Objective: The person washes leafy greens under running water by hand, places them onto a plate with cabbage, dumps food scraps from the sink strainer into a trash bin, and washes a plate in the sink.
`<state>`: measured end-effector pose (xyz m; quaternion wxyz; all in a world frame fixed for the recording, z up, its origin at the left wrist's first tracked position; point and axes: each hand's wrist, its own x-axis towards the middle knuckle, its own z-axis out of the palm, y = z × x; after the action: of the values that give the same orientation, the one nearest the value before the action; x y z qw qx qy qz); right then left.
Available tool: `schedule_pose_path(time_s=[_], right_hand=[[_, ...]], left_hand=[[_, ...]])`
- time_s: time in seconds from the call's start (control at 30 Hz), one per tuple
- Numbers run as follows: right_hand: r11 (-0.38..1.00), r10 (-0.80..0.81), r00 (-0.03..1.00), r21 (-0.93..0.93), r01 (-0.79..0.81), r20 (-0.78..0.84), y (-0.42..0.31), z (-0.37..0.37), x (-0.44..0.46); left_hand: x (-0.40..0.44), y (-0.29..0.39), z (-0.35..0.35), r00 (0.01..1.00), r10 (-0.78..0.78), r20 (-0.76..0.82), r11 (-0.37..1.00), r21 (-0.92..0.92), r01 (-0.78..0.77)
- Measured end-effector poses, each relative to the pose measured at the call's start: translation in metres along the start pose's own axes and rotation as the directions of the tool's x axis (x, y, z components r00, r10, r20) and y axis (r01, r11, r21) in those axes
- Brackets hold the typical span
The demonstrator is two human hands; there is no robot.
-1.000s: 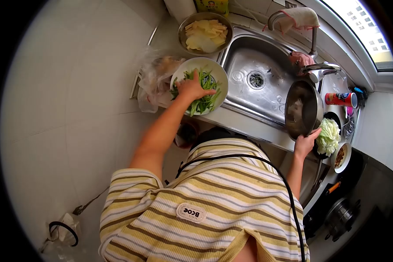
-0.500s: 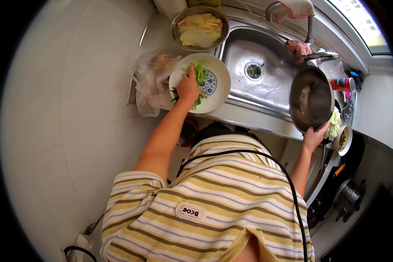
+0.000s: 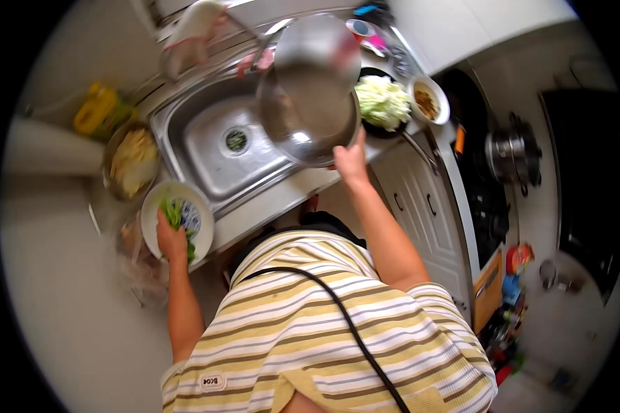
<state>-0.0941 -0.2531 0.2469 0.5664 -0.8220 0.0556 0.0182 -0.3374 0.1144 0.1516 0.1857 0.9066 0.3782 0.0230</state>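
Below the head camera, two bare hands are seen stretched well apart over a kitchen counter. By the left hand [image 3: 172,239], thin bright-green vegetable strips [image 3: 173,212] are touched where they lie in a round white plate with a blue floral centre [image 3: 179,188], placed beside the near left corner of a rectangular stainless-steel sink [image 3: 203,155]. The left fingers are bent downward over the strips; whether they are closed around any cannot be told. By the right hand [image 3: 351,164], the near rim of a large, round, grey metal basin [image 3: 324,141] is gripped, and the basin is held over the sink's right side, too blurred for its contents to be made out. Such a one-rim hold is probably best kept firm, with the basin clear of the pale-green leafy cabbage [image 3: 382,103] just to its right. The greens are likely best gathered with fingers curled fully under them, so that strands are not dropped, and with little weight put on the plate's rim, so that it is not tipped. Slow, separate movements would be advised, since both places can hardly be watched together.
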Motion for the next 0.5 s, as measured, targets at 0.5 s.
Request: schedule_pose_path(time_s=[0.5], right_hand=[[0.394,0.795,0.606,0.729,-0.56,0.036,0.154,-0.387,-0.107]], left_hand=[[0.015,-0.002,0.001,0.996,0.087,-0.019,0.973,0.214,-0.081]])
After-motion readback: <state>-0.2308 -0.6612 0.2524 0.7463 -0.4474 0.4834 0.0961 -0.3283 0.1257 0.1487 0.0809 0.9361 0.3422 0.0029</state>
